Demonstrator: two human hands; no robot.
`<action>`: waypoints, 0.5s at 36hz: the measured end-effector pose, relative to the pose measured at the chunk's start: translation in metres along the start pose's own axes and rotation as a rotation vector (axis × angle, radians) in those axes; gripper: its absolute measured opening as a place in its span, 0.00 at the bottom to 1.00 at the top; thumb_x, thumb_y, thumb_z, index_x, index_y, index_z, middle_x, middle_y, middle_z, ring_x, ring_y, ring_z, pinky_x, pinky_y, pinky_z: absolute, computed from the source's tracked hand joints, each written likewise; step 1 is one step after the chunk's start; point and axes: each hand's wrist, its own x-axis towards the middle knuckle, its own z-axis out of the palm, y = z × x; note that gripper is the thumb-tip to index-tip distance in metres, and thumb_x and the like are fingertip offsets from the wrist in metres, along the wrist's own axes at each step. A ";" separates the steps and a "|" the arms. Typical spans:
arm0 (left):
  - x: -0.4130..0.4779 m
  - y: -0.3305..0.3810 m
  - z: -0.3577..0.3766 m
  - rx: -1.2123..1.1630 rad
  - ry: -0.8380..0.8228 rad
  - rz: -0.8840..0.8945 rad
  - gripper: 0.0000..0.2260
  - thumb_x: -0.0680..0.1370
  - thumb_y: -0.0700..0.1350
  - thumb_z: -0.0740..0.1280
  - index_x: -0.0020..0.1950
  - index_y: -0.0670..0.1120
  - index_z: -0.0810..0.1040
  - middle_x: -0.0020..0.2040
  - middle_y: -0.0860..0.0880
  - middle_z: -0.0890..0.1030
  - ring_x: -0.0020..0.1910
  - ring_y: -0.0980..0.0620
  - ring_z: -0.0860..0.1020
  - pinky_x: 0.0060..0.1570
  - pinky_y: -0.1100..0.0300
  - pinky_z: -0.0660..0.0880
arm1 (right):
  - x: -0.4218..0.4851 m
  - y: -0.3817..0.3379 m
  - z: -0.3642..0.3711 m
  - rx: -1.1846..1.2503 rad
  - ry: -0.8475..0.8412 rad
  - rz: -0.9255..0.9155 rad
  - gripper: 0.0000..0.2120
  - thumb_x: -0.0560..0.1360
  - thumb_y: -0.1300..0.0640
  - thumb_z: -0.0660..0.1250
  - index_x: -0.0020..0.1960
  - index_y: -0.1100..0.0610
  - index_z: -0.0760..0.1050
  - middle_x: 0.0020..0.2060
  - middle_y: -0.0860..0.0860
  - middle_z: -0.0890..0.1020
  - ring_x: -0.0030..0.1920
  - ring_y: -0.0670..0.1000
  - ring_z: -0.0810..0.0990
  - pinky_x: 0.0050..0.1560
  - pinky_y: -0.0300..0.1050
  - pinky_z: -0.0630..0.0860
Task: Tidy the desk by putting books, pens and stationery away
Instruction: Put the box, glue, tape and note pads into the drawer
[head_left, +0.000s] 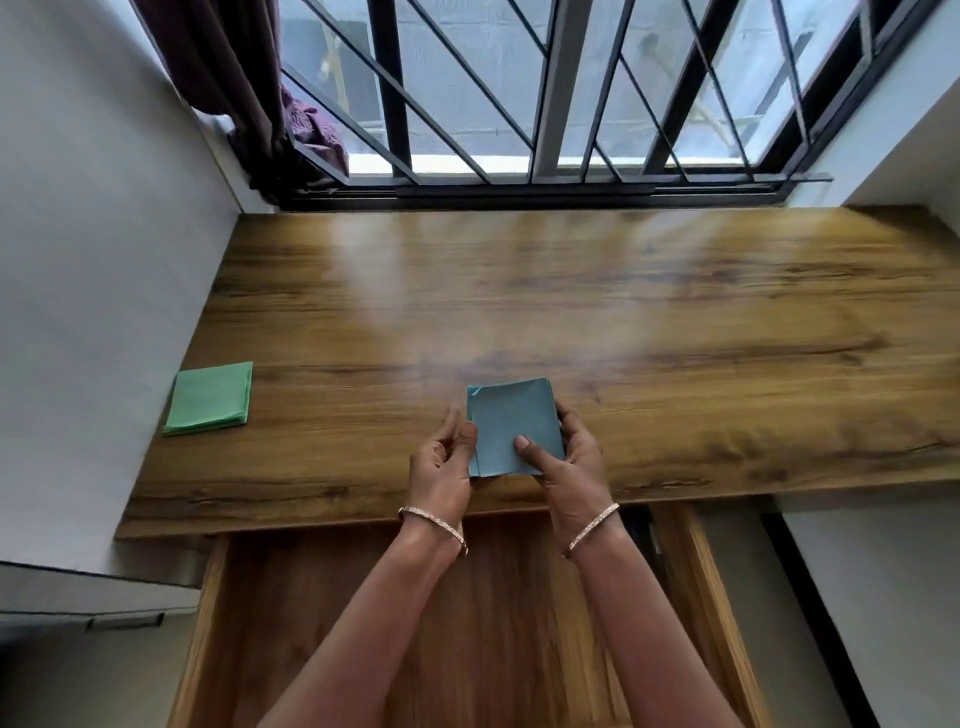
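Observation:
A blue stack of square paper sheets is held just above the near edge of the wooden desk. My right hand grips its right side, thumb pressed on top. My left hand pinches its left edge with thumb and fingers. One top corner of the blue stack curls up. A green stack of the same kind lies flat on the desk's left side, against the wall, away from both hands.
Below the desk's front edge an open wooden drawer extends toward me under my forearms. A barred window and a dark curtain stand behind the desk. White walls close both sides.

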 end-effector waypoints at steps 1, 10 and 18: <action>-0.004 -0.001 0.001 0.010 -0.013 -0.003 0.22 0.80 0.43 0.64 0.74 0.44 0.66 0.64 0.42 0.78 0.60 0.44 0.79 0.58 0.48 0.77 | -0.005 -0.001 -0.005 0.010 0.013 0.008 0.28 0.69 0.71 0.72 0.67 0.56 0.70 0.55 0.57 0.80 0.54 0.54 0.81 0.48 0.46 0.82; -0.033 -0.032 0.011 0.550 -0.204 0.034 0.09 0.77 0.52 0.67 0.44 0.47 0.82 0.43 0.46 0.86 0.44 0.45 0.85 0.45 0.41 0.81 | -0.051 -0.002 -0.057 0.025 0.102 0.080 0.33 0.67 0.71 0.73 0.69 0.56 0.69 0.58 0.58 0.80 0.57 0.57 0.81 0.53 0.53 0.81; -0.060 -0.078 0.017 0.728 -0.330 -0.274 0.08 0.77 0.48 0.69 0.44 0.45 0.85 0.42 0.44 0.85 0.41 0.48 0.84 0.39 0.51 0.83 | -0.109 0.017 -0.128 -0.166 0.206 0.262 0.18 0.78 0.58 0.65 0.67 0.53 0.72 0.58 0.50 0.82 0.55 0.48 0.82 0.53 0.46 0.81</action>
